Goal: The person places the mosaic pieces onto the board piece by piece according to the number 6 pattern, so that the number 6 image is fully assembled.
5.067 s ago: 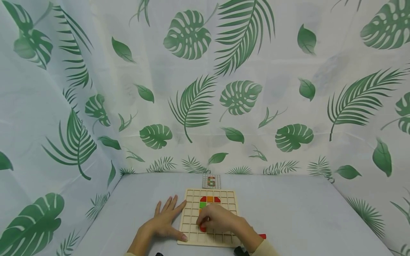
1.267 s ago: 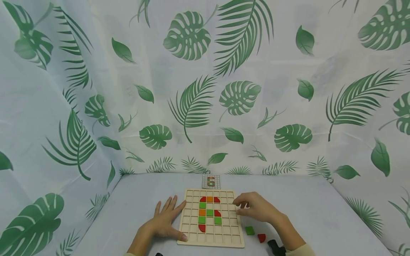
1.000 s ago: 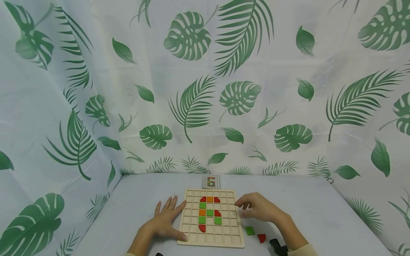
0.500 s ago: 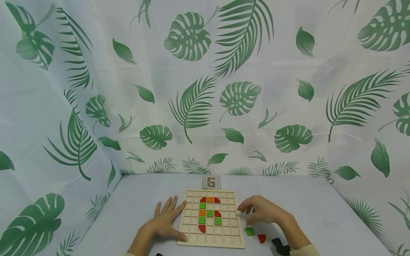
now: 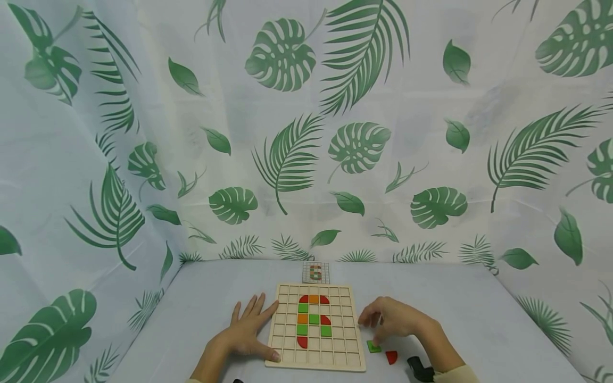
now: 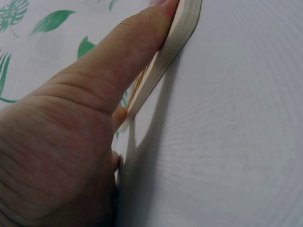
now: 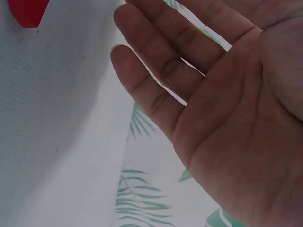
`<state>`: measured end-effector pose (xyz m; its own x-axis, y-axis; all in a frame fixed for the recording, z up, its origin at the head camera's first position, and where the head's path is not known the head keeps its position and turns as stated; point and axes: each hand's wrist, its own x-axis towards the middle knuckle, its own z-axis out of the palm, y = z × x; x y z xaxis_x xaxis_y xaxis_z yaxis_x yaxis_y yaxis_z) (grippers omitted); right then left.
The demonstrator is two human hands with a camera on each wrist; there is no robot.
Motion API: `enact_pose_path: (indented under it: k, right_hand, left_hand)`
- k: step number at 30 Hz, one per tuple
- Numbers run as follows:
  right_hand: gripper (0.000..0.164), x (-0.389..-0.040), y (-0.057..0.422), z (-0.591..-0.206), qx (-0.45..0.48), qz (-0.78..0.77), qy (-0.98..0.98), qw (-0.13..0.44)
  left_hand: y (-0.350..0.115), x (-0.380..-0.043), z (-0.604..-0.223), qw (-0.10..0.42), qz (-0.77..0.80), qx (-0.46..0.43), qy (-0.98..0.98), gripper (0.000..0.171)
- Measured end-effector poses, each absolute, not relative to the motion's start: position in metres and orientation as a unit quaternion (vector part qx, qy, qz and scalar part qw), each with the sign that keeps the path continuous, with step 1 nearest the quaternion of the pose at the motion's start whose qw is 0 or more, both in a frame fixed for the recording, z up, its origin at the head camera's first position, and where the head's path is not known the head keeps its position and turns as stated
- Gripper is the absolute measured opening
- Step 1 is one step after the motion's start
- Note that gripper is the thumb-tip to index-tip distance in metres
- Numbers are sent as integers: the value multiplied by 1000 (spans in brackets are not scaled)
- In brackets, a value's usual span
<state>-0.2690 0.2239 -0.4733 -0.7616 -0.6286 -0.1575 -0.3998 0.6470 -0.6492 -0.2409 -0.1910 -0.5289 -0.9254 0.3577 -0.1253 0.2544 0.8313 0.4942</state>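
A wooden grid board (image 5: 342,357) lies on the table in the head view. Red, orange and green tiles (image 5: 314,319) sit in its cells, forming part of a 6. My left hand (image 5: 246,332) spreads along the board's left side, its thumb resting on the near-left corner; the left wrist view shows that thumb (image 6: 128,52) over the board's edge. To the right of the board, my right hand (image 5: 395,317) has its thumb tip at a loose green square tile (image 5: 373,349). Its other fingers (image 7: 161,66) are loosely bent, holding nothing visible.
A red quarter-round tile (image 5: 391,357) lies on the table by the right wrist. Behind the board is a small card (image 5: 316,272) printed with a gridded 6. A leaf-patterned cloth (image 5: 359,223) hangs behind the table, and a dark wrist-worn device (image 5: 420,369) is on the right arm.
Earlier my right hand was over the board at a red tile; then it moved off to the right, and since has lowered toward the loose green tile. The left hand has stayed put.
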Motion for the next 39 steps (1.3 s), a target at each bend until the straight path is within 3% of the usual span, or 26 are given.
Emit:
enact_pose_path:
  k: [14,39]
  right_hand:
    - [28,-268,220,-482,-290,-323,870,233]
    - [26,-268,215,-481,-295,-314,876,215]
  left_hand:
    - [-192,-240,-528,106,247,164,949,130]
    - [-191,-243,-532,105,242,157,952,131]
